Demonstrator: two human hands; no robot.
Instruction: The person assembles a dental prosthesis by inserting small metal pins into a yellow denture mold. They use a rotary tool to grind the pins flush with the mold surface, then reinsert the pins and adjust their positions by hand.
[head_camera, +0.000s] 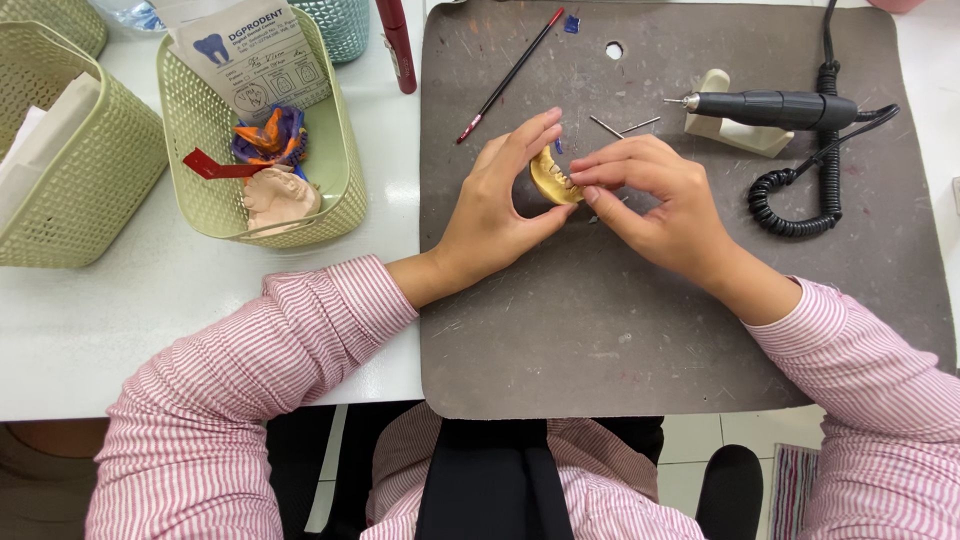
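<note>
Seated at white worktop, grey mat (600, 330) laid over its right part. Both hands over the mat's upper middle.

Left hand (495, 205): fingers curled narrow around a yellow dental cast (553, 178), thumb below, fingertips above. Cast held just off the mat, tooth side facing the right hand.

Right hand (655, 195): thumb and forefinger pinched close at the cast's tooth edge, touching it. Whether they grip some small piece there, cannot tell; too small to see.

Handpiece (770, 107) rests on its white stand (735, 130) near the mat's upper right corner, coiled cord (800, 200) beside it. Not in hand. Two loose burs (620, 126) lie on the mat just above the hands. Red-tipped pencil (510, 75) lies slantwise toward the mat's top edge.

Left of the mat, on the bare worktop: green basket (345, 190) holding a pink cast (280, 197), a red tag, an orange-and-purple bundle and a paper slip. A second green basket (70, 190) at the far left edge.

Progress, by judgement: work on the yellow cast looks under way, at a hand-fitting or checking stage, since the power tool is parked. Pink cast in the basket is untouched at this moment. How much remains cannot be read from the cast's surface here.
</note>
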